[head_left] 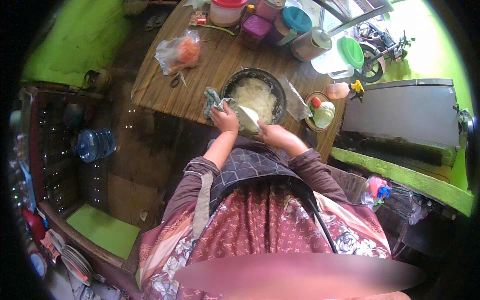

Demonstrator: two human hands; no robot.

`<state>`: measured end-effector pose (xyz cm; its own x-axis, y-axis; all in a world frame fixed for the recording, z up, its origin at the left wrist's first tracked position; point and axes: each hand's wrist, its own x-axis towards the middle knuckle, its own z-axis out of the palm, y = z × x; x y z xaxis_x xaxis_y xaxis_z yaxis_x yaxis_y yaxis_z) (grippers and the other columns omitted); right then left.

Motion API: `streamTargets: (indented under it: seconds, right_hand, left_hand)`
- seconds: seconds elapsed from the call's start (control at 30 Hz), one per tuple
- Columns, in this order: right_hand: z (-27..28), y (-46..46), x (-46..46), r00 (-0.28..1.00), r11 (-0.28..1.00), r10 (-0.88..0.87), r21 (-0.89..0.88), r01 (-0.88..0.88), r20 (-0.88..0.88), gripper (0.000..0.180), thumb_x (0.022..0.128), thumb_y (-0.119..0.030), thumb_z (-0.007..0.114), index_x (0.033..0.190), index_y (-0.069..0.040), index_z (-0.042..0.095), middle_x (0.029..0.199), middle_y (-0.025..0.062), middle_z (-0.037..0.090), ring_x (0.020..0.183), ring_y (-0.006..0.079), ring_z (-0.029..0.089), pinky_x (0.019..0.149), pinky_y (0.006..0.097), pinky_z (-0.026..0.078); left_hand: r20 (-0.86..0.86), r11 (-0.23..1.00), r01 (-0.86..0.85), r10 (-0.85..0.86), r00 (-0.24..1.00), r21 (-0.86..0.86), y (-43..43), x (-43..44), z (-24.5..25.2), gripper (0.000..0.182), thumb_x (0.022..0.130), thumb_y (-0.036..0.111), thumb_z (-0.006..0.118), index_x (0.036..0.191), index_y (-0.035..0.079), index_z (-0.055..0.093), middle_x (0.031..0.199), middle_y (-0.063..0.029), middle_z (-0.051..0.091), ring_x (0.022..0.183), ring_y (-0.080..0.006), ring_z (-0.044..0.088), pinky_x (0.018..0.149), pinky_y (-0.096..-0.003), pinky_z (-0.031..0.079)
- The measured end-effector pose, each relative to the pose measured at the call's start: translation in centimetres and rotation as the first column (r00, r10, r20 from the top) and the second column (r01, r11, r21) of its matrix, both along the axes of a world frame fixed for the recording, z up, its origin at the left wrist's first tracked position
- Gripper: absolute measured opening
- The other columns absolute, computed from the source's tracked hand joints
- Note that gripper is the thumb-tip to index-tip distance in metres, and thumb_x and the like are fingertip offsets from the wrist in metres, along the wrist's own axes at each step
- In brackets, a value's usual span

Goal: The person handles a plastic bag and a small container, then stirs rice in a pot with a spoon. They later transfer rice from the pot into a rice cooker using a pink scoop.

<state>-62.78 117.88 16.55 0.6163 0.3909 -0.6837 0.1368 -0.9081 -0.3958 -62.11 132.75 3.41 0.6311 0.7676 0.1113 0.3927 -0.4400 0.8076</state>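
A dark round pan (281,90) stands near the front edge of the wooden table, holding cooked white rice (253,95). My left hand (225,118) grips a green patterned cloth (213,101) against the pan's left rim. In my right hand (275,135) is the handle of a white rice paddle (248,117), its blade at the near side of the rice. A crumpled clear plastic bag (293,98) lies against the pan's right side.
Right of the pan, a plate (309,119) holds a cabbage (323,114) and a tomato (316,102), near a spray bottle (337,90). Scissors (175,81) and a bag with orange contents (186,51) lie left. Lidded containers and a metal pitcher (309,47) line the back.
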Motion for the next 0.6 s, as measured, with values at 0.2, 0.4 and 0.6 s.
streamTargets:
  seconds: [0.2, 0.4, 0.6]
  right_hand:
    - [0.5, -6.1, 5.5, 0.918, 0.918, -0.396, 0.017, 0.396, -0.012, 0.045, 0.085, -0.026, 0.052, 0.125, -0.006, 0.045, 0.073, 0.0145, 0.061, 0.057, 0.0183, 0.058, 0.055, 0.0332, 0.047]
    - [-7.3, -3.5, 13.6, 0.908, 0.923, -0.384, -0.08, 0.376, -0.167, 0.027, 0.079, -0.022, 0.051, 0.093, -0.001, 0.062, 0.07, 0.0105, 0.061, 0.061, 0.0217, 0.059, 0.055, 0.0354, 0.046]
    - [-8.8, 1.2, 16.0, 0.996, 0.988, 0.009, -0.154, -0.023, -0.092, 0.028, 0.082, -0.024, 0.05, 0.087, 0.002, 0.06, 0.071, 0.0124, 0.062, 0.061, 0.0234, 0.06, 0.055, 0.0367, 0.047]
  left_hand:
    - [-0.06, 0.99, 0.14, -0.14, 0.988, -0.009, 0.9, 0.0, -0.2, 0.047, 0.086, 0.032, 0.05, 0.111, -0.006, 0.04, 0.106, -0.0255, 0.046, 0.101, -0.042, 0.043, 0.086, -0.0473, 0.035]
    - [-0.073, 0.973, 0.217, -0.212, 0.974, 0.072, 1.3, 0.6, 0.0, 0.042, 0.084, 0.028, 0.052, 0.109, -0.003, 0.04, 0.103, -0.0227, 0.046, 0.098, -0.0407, 0.044, 0.083, -0.0477, 0.036]
    - [-0.094, 0.968, 0.224, -0.215, 0.972, 0.108, 1.5, 1.6, 0.3, 0.04, 0.082, 0.024, 0.053, 0.109, -0.002, 0.041, 0.102, -0.022, 0.046, 0.097, -0.0402, 0.046, 0.081, -0.0476, 0.038]
